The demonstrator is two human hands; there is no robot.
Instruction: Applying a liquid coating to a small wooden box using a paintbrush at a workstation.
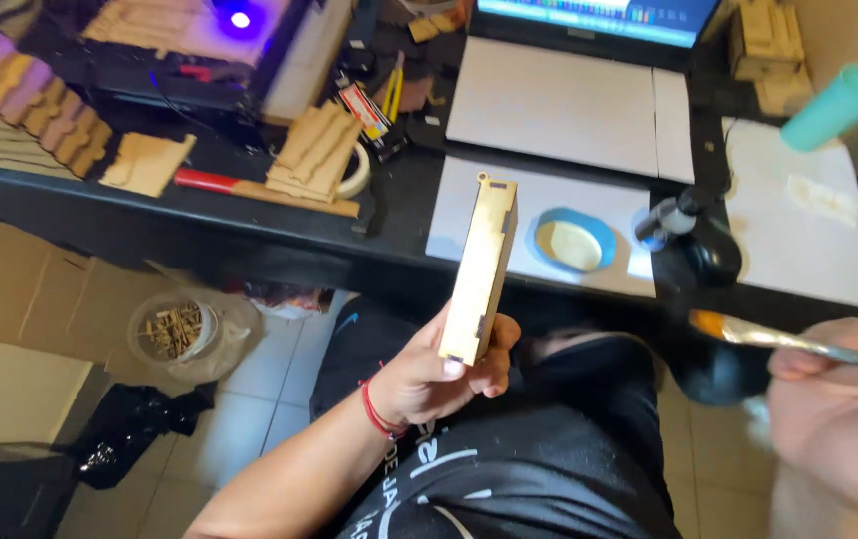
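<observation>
My left hand clamps the wooden box by its lower end, long axis upright, above my lap. Right hand, blurred, pinches probably a brush, tip pointing left toward box.

Two hands are showing: the left hand is gripping one thin wooden box, and the right hand is pinching one brush. One laptop is sitting open on the one black desk. One blue-rimmed lid is lying in front of it, and one teal cup is poking in at the far right. One red-handled tool is lying among the cut wooden pieces (too many and too overlapped to count). One clear tub of small wood scraps is standing on the floor, with one black bag crumpling beside it.
</observation>
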